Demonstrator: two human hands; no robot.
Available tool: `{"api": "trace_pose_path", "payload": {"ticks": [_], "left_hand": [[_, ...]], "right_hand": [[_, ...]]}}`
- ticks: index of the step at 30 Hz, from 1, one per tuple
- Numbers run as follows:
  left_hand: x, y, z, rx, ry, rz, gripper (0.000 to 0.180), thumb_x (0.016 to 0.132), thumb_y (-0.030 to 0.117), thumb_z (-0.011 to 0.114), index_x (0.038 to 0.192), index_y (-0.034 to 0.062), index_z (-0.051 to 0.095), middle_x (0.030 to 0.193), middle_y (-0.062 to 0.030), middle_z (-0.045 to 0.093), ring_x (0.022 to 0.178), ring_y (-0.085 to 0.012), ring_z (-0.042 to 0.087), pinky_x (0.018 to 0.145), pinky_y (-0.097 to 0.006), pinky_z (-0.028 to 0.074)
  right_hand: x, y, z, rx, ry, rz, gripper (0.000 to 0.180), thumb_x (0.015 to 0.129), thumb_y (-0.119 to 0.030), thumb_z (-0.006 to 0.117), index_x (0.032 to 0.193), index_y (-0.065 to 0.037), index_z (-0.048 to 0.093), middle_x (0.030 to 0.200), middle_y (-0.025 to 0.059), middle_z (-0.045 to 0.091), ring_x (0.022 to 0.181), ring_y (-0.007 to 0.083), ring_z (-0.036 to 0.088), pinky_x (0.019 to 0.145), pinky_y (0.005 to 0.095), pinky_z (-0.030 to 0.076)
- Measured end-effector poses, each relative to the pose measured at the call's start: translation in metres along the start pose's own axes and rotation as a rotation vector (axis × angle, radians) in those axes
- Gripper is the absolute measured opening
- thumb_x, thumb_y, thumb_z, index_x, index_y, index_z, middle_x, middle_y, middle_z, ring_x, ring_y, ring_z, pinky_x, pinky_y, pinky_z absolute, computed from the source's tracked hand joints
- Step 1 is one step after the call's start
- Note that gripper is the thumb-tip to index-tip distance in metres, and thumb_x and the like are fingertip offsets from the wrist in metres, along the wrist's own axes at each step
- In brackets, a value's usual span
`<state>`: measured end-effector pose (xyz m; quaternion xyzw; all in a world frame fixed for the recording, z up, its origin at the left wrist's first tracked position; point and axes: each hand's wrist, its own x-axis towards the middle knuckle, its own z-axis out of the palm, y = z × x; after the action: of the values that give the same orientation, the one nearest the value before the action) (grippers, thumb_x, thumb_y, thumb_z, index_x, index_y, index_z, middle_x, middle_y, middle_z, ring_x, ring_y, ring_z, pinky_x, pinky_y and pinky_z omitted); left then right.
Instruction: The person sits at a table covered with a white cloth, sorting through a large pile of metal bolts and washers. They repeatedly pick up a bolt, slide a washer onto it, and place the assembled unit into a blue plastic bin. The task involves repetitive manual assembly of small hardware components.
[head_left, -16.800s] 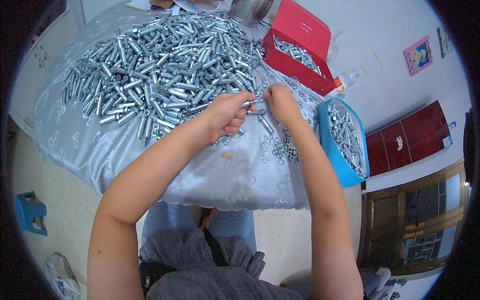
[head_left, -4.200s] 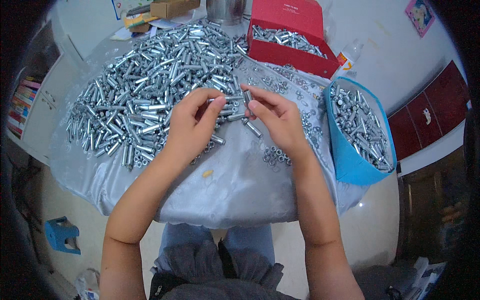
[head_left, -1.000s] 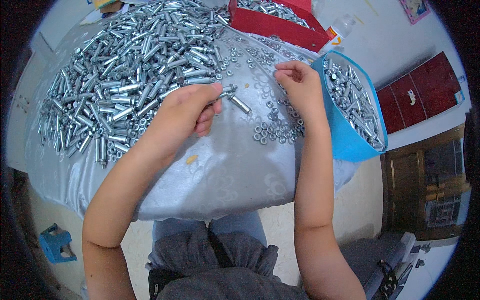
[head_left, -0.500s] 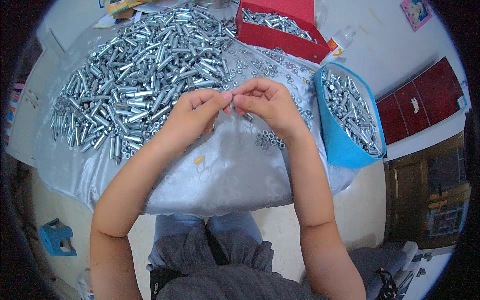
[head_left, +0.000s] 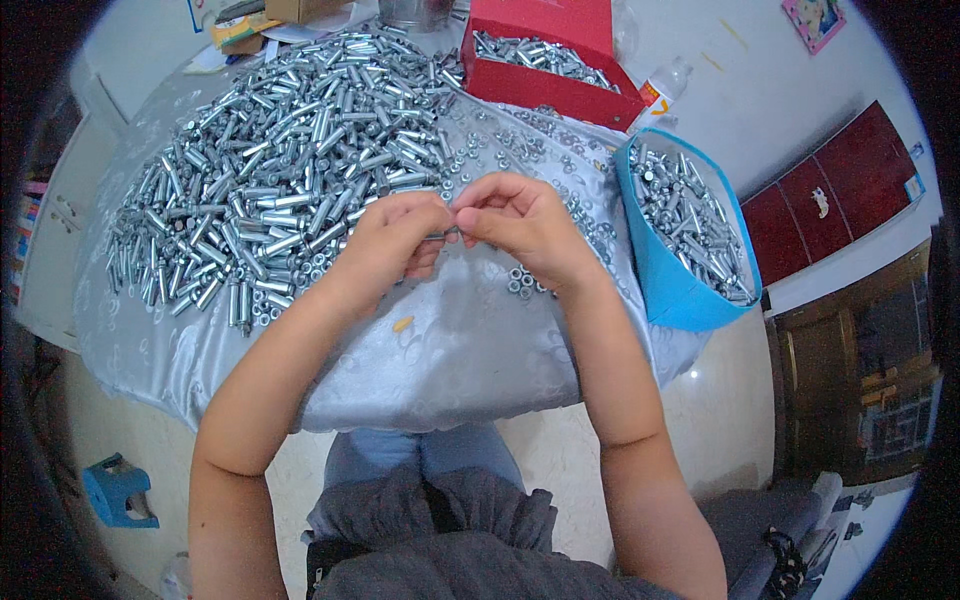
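Observation:
My two hands meet over the near middle of the table, fingertips almost touching. My left hand (head_left: 392, 238) is closed round a small metal bolt (head_left: 437, 237), of which only a sliver shows between the fingers. At the bolt's end, my right hand (head_left: 520, 222) pinches thumb against forefinger; whatever lies in that pinch is too small and covered to name. Left of and beyond my hands spreads a big heap of silver sleeve anchor bolts (head_left: 290, 150). Loose hex nuts (head_left: 522, 283) lie just below my right hand, and more small nuts and washers (head_left: 510, 150) are scattered beyond it.
A blue fabric bin (head_left: 690, 290) full of bolts stands at the table's right edge. Behind it are a red box (head_left: 550, 95) holding bolts and a plastic bottle (head_left: 668, 82). A metal bucket (head_left: 415, 12) sits at the back. A small yellow piece (head_left: 403, 324) rests on the silvery tablecloth (head_left: 450, 380).
My hands stay together, with the left fingers now curled more closely and a bit of bolt showing between them. The whole view has shifted slightly.

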<state>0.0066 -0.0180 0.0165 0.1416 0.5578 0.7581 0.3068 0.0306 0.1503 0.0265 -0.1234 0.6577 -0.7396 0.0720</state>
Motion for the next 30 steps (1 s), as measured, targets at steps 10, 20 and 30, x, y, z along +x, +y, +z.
{"api": "trace_pose_path", "payload": {"ticks": [10,20,30], "left_hand": [[-0.001,-0.005,0.001,-0.211,-0.045,0.027,0.019,0.082,0.022,0.051,0.072,0.0061,0.049,0.056,0.0043,0.036,0.045,-0.0039,0.029,0.042,-0.019,0.023],[0.009,-0.007,-0.003,-0.187,-0.055,0.115,0.019,0.082,0.022,0.05,0.072,0.0059,0.047,0.055,0.0034,0.035,0.045,-0.0055,0.029,0.043,-0.02,0.023],[0.007,-0.007,-0.003,-0.203,-0.192,0.147,0.022,0.083,0.022,0.049,0.07,0.0046,0.046,0.056,0.0003,0.039,0.045,-0.006,0.031,0.044,-0.021,0.025]], "right_hand": [[0.001,0.009,0.006,0.038,0.088,-0.061,0.012,0.075,-0.005,0.063,0.085,-0.001,0.056,0.076,0.0044,0.059,0.069,0.0102,0.056,0.063,0.0221,0.045],[0.002,0.014,0.003,-0.022,0.128,-0.124,0.012,0.075,-0.005,0.063,0.085,0.0,0.06,0.08,0.0067,0.062,0.073,0.0108,0.057,0.068,0.0228,0.046],[-0.002,0.01,0.001,0.148,-0.021,0.015,0.01,0.077,-0.009,0.061,0.084,-0.002,0.058,0.075,0.0044,0.059,0.067,0.0094,0.055,0.06,0.0211,0.045]]}}
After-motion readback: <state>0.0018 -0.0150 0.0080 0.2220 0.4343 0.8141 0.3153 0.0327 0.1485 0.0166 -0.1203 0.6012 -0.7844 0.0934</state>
